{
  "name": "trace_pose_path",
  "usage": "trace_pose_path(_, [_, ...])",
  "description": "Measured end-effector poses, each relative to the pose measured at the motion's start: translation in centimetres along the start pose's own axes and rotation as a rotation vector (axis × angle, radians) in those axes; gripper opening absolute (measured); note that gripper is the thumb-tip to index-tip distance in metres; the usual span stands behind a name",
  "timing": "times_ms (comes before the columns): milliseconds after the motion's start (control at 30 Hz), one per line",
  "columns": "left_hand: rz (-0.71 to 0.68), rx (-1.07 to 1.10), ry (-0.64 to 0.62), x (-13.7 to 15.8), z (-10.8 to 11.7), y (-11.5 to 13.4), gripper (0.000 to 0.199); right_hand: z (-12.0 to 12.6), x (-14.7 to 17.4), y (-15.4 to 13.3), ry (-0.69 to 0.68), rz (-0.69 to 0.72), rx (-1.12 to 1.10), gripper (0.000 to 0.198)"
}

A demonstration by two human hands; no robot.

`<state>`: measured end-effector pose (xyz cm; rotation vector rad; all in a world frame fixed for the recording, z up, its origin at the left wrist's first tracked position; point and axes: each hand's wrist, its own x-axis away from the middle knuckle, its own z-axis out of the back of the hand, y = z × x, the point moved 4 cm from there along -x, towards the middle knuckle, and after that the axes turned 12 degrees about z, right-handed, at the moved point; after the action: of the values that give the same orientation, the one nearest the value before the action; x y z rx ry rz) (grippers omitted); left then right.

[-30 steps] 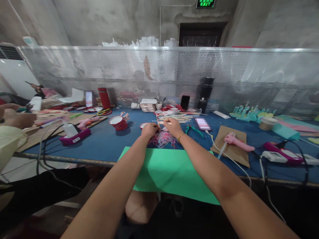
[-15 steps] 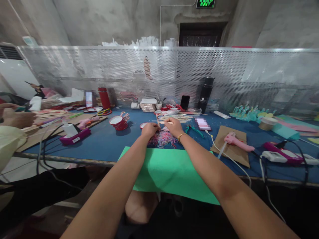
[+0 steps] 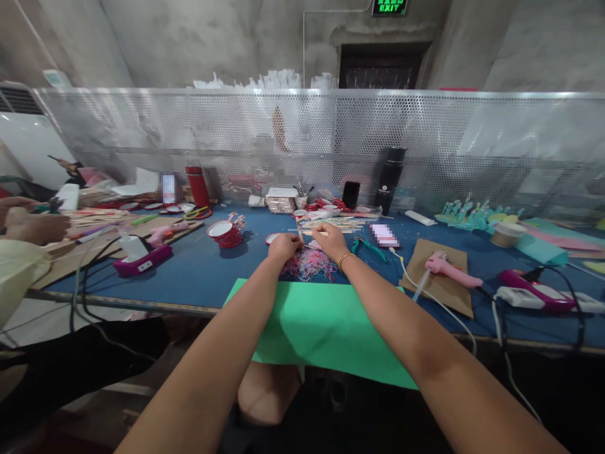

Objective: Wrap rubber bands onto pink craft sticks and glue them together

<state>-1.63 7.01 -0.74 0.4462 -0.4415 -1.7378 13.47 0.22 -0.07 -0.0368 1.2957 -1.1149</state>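
Note:
Over a tangle of pink, blue and purple threads (image 3: 312, 263), my left hand (image 3: 284, 248) has its fingertips pinched together. My right hand (image 3: 332, 241), with a gold bracelet at the wrist, is pinched closed just beside it. What the fingertips hold is too small to make out. A thin light-brown strip (image 3: 299, 228) stands up close to the left fingertips. Behind the hands lies a pile of thin wooden sticks (image 3: 338, 224). A green sheet (image 3: 321, 328) hangs at the table's front edge beneath my forearms.
On the blue table (image 3: 189, 277) stands a red drum-like cup (image 3: 225, 234). Teal pliers (image 3: 371, 248) and a phone (image 3: 384, 235) lie to the right. A pink glue gun (image 3: 454, 270) rests on cardboard (image 3: 456, 301), with cables nearby. A co-worker's hands (image 3: 33, 222) are at far left.

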Motion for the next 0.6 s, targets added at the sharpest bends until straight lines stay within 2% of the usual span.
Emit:
trace_pose_path(167, [-0.016, -0.004, 0.009, -0.05, 0.0, 0.01, 0.028, -0.34, -0.03, -0.16, -0.035, 0.018, -0.007, 0.012])
trace_pose_path(400, [-0.019, -0.018, 0.012, -0.17, -0.07, -0.12, 0.029, 0.03, -0.05, 0.11, -0.004, 0.011, 0.007, 0.011])
trace_pose_path(600, [-0.024, 0.005, 0.016, -0.06, 0.01, -0.01, 0.027, -0.36, 0.03, -0.48, -0.051, 0.029, 0.009, 0.012])
